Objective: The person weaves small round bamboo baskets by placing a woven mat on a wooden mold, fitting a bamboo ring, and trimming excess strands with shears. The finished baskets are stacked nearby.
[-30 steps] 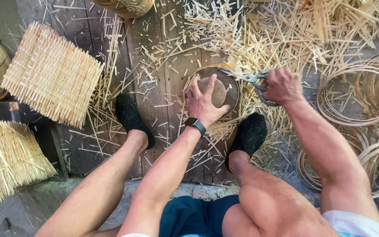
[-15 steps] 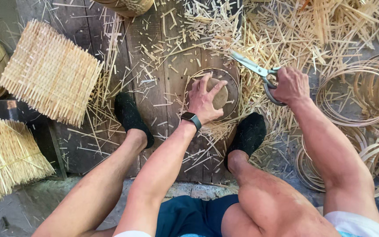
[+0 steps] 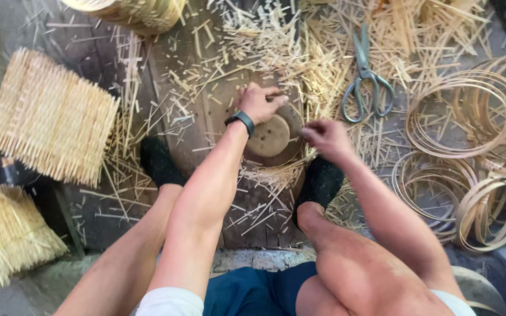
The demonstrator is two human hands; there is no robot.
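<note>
A small round woven bamboo basket [image 3: 272, 136] with a flat disc base lies on the wooden board [image 3: 206, 111] between my feet. My left hand [image 3: 257, 100], a black band at its wrist, grips the basket's far rim. My right hand [image 3: 325, 136] pinches the basket's right edge with its fingertips. A pair of metal scissors [image 3: 365, 79] lies on the bamboo scraps to the upper right, apart from both hands.
Bamboo offcuts [image 3: 300, 52] litter the boards. Square woven bamboo mats [image 3: 48, 117] and a bundle of strips [image 3: 4, 234] lie at the left. Coiled bamboo hoops [image 3: 469, 146] pile up at the right. My black-socked feet [image 3: 159, 161] flank the basket.
My right hand has put the scissors down on the scraps and come back to the basket's edge. My left hand has shifted from the top of the basket to its far rim.
</note>
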